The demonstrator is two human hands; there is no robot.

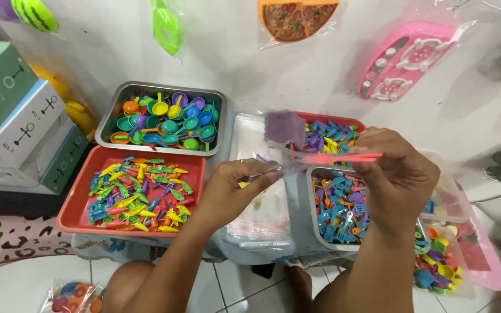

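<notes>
Far left we've got stacked boxes [15,122], card, matte. Next a red tray [71,211] of small plastic carrot-ish pieces, then a steel pan [108,113] w/ glossy round spoons in mixed colours.

Centre: our left hand [233,188] pinches the edge of a clear bag [285,153], fingers narrow on the thin film; a purple square piece [285,127] sits inside. The bag hangs over a stack of flat clear bags [262,214].

Right hand [398,174] is closed on a slim pink utensil [343,157], tip at the bag mouth, above a steel pan [314,214] of blue/orange bits.

Risks, as we judge: film is slick & floppy, so the mouth may collapse and the utensil miss, dropping into the pan. Loose pinch = the bag slips.
</notes>
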